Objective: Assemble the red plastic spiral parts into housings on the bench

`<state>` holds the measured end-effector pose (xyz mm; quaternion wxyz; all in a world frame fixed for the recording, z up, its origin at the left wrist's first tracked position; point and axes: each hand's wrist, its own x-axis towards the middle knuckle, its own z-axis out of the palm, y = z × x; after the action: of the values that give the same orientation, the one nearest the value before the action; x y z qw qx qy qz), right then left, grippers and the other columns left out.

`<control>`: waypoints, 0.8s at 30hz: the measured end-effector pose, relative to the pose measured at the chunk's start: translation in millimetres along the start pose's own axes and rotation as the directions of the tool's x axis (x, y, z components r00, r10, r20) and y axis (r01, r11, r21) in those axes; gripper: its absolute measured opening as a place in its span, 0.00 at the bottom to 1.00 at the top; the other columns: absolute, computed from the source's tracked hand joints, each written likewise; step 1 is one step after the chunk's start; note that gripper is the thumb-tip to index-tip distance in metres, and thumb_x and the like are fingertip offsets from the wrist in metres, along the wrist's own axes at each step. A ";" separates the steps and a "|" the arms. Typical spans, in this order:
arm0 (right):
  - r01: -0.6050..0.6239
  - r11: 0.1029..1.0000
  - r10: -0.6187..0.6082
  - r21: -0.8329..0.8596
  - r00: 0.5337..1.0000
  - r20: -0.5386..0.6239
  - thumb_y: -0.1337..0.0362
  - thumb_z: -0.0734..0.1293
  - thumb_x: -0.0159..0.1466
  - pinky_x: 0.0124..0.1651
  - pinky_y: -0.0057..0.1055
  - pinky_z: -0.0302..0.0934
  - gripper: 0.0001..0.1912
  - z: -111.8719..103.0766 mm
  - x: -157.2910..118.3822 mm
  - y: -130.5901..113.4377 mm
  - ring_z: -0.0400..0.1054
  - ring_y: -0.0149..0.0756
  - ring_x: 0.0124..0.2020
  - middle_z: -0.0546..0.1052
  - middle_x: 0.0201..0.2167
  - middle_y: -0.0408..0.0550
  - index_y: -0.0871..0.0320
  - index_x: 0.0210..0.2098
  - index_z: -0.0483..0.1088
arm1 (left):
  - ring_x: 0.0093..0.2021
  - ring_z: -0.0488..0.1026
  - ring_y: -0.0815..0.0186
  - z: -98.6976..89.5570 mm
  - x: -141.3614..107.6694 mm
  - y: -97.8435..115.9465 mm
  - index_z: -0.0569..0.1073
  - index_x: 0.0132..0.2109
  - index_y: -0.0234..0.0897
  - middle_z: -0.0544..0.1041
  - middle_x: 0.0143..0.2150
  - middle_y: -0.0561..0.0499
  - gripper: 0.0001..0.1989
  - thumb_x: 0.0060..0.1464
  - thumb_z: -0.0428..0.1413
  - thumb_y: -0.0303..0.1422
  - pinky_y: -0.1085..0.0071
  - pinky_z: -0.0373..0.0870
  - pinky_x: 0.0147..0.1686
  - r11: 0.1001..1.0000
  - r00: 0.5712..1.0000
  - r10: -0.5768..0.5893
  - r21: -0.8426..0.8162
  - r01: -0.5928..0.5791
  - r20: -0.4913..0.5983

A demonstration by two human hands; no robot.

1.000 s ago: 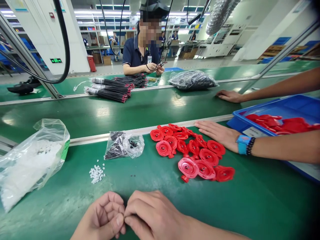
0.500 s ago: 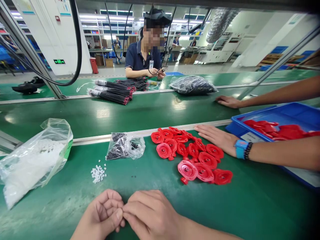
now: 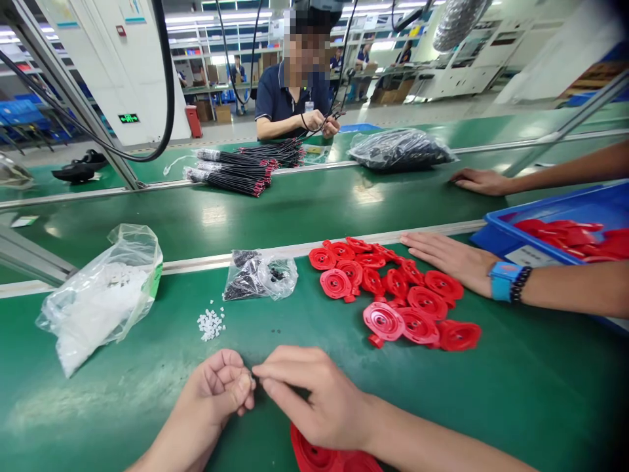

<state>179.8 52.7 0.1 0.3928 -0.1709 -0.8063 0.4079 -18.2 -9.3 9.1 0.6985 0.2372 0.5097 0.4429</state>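
My left hand (image 3: pixel 216 393) is closed in a pinch, with something tiny and pale just showing at its fingertips. Close beside it, the thumb and forefinger of my right hand (image 3: pixel 319 387) come together at a small dark speck, too small to name. Red round plastic parts (image 3: pixel 314 455) lie below my right hand, partly hidden by it. Ahead of my left hand is a small pile of white pieces (image 3: pixel 211 326). Behind the pile sits a clear bag of small black parts (image 3: pixel 244 278), and several red round parts (image 3: pixel 386 321) are grouped to the right.
A large clear bag of white pieces (image 3: pixel 105 295) lies at left. At right, another person's hand (image 3: pixel 447 259) rests beside the red parts, near a blue bin (image 3: pixel 501 226). Across the bench are black cable bundles (image 3: pixel 236 174), a filled plastic bag (image 3: pixel 400 149) and a seated person (image 3: pixel 292 98).
My view has shifted, so the bench things sit further right. My fingertips have moved slightly apart, and the red parts below my right hand have come into view.
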 end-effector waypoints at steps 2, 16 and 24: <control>-0.034 0.998 0.037 0.050 0.998 -0.055 0.71 0.61 0.73 0.38 0.31 0.68 0.14 -0.5 0.9 1.1 0.73 0.35 0.34 0.80 0.35 0.52 0.61 0.50 0.78 | 0.28 0.66 0.73 -0.7 0.2 0.3 0.72 0.38 0.36 0.75 0.27 0.56 0.21 0.47 0.75 0.40 0.77 0.62 0.29 1.000 1.000 0.010 -0.005 -0.010 -0.003; -0.248 0.871 0.256 -0.424 0.966 -0.038 0.71 0.63 0.71 0.38 0.31 0.64 0.12 -43.1 -2.4 31.7 0.74 0.36 0.37 0.78 0.41 0.48 0.57 0.45 0.79 | 0.28 0.68 0.72 -4.8 2.6 -0.9 0.70 0.38 0.37 0.75 0.30 0.55 0.21 0.52 0.72 0.44 0.76 0.63 0.28 0.976 0.996 0.083 0.199 -0.084 0.013; -0.313 0.832 0.332 -0.459 0.942 -0.041 0.68 0.72 0.68 0.34 0.28 0.59 0.08 -35.8 5.6 36.3 0.71 0.31 0.33 0.78 0.41 0.44 0.53 0.46 0.80 | 0.29 0.69 0.71 -6.2 5.1 -2.2 0.71 0.40 0.37 0.76 0.31 0.54 0.21 0.52 0.71 0.45 0.75 0.65 0.28 0.970 0.996 0.085 0.226 -0.088 0.023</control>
<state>202.3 96.9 -13.1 0.2502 -0.3839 -0.8470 0.2694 -22.7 -6.8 2.5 0.6502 0.3399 0.5415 0.4103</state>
